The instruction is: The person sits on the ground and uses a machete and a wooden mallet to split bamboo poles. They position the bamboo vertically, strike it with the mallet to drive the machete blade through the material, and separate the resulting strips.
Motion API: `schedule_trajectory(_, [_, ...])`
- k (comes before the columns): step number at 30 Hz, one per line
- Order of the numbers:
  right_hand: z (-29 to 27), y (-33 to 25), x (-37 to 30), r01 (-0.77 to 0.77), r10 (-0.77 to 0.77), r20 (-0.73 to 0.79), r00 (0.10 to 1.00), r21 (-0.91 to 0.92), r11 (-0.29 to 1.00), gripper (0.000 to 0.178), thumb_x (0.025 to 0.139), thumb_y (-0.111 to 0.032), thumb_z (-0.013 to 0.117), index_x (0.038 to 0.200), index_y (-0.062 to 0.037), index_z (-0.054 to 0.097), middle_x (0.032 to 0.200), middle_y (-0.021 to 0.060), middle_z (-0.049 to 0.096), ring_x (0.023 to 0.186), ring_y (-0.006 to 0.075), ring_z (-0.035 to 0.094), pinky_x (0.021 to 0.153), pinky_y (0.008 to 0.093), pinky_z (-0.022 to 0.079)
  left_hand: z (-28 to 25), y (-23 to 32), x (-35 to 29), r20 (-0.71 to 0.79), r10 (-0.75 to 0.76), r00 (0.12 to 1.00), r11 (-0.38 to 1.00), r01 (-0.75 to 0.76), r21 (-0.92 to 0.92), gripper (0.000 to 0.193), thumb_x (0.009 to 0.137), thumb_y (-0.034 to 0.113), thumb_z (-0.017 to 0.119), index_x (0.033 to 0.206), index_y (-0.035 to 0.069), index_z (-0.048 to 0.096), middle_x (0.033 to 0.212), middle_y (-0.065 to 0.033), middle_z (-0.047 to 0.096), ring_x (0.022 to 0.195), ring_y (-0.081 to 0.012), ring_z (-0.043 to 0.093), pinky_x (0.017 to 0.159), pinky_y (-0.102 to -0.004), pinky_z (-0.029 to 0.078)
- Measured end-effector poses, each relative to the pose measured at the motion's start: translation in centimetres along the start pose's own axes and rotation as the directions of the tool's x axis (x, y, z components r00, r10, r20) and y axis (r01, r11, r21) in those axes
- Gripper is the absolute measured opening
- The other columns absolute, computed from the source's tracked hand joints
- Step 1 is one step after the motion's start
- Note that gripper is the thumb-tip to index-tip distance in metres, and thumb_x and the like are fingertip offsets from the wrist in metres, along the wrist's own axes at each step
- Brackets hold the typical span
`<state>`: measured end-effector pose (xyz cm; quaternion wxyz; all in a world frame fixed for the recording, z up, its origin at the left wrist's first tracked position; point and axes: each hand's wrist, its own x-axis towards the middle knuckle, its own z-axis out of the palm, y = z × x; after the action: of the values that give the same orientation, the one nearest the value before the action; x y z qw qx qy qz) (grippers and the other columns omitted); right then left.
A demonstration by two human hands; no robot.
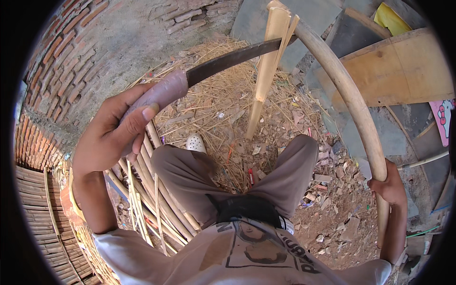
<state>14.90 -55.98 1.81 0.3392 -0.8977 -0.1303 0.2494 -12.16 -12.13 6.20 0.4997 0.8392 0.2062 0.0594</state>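
Observation:
My left hand (114,123) is wrapped around the pale purple handle of a machete (223,64). The dark blade reaches to the right and crosses a split length of pale bamboo (267,71), passing through the gap between its strips. Out at the right, my right hand (392,183) grips a long, smooth pole (349,88) near its lower part. That pole rises and bends in the picture toward the top middle, where it meets the blade's tip beside the bamboo's top. Whether pole and split bamboo are joined there I cannot tell.
Whole poles and thin split strips (161,204) lie by my left leg. Straw-like shavings and rubble (213,104) cover the ground between my knees and the brick wall (71,61). At the right lean boards (394,66) and grey sheets. A bamboo slat panel (38,223) stands lower left.

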Motion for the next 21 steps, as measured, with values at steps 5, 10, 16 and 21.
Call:
schedule_trajectory(5, [-5.4, 0.7, -1.8, 0.274, -0.246, -0.466, 0.850, -0.007, 0.962, 0.066, 0.072, -0.010, 0.068, 0.132, 0.0065, 0.045, 0.080, 0.0074, 0.056, 0.059, 0.0133, 0.055, 0.049, 0.0282, 0.045, 1.5, -0.4, 0.2, -0.068, 0.055, 0.996, 0.997, -0.052, 0.054, 0.035, 0.100, 0.026, 0.055, 0.119, -0.004, 0.056, 0.069, -0.0001, 0.055, 0.053, -0.0053, 0.053, 0.050, -0.0202, 0.043])
schedule_trajectory(10, [-8.5, -1.0, -2.0, 0.630, -0.504, -0.549, 0.667, 0.054, 0.775, 0.046, 0.087, -0.021, 0.062, 0.123, 0.0018, 0.046, 0.082, 0.0042, 0.051, 0.059, 0.0105, 0.051, 0.052, 0.0237, 0.042, 1.5, -0.4, 0.8, -0.129, 0.010, 0.992, 0.974, 0.020, 0.226, 0.034, 0.100, 0.032, 0.057, 0.104, -0.002, 0.060, 0.065, -0.0007, 0.052, 0.052, -0.0062, 0.050, 0.048, -0.0226, 0.040])
schedule_trajectory(16, [2.2, 0.8, 1.4, -0.030, 0.032, -0.035, 0.999, 0.064, 0.997, 0.058, 0.071, 0.004, 0.065, 0.125, 0.0086, 0.044, 0.078, 0.0093, 0.057, 0.056, 0.0163, 0.057, 0.049, 0.0306, 0.048, 2.2, -0.2, 0.6, -0.192, 0.065, 0.979, 0.906, 0.023, 0.422, 0.036, 0.098, 0.035, 0.058, 0.099, -0.001, 0.059, 0.061, -0.0015, 0.048, 0.052, -0.0083, 0.047, 0.049, -0.0255, 0.038])
schedule_trajectory(21, [0.0, 0.4, 0.6, 0.019, -0.015, -0.055, 0.998, 0.060, 0.998, 0.069, 0.066, 0.005, 0.067, 0.131, 0.0088, 0.042, 0.081, 0.0091, 0.057, 0.059, 0.0141, 0.057, 0.050, 0.0299, 0.047, 2.3, -0.2, 1.2, -0.184, 0.034, 0.982, 0.906, 0.048, 0.421, 0.035, 0.097, 0.034, 0.061, 0.094, -0.001, 0.061, 0.063, -0.0073, 0.050, 0.058, -0.0143, 0.047, 0.054, -0.0323, 0.038])
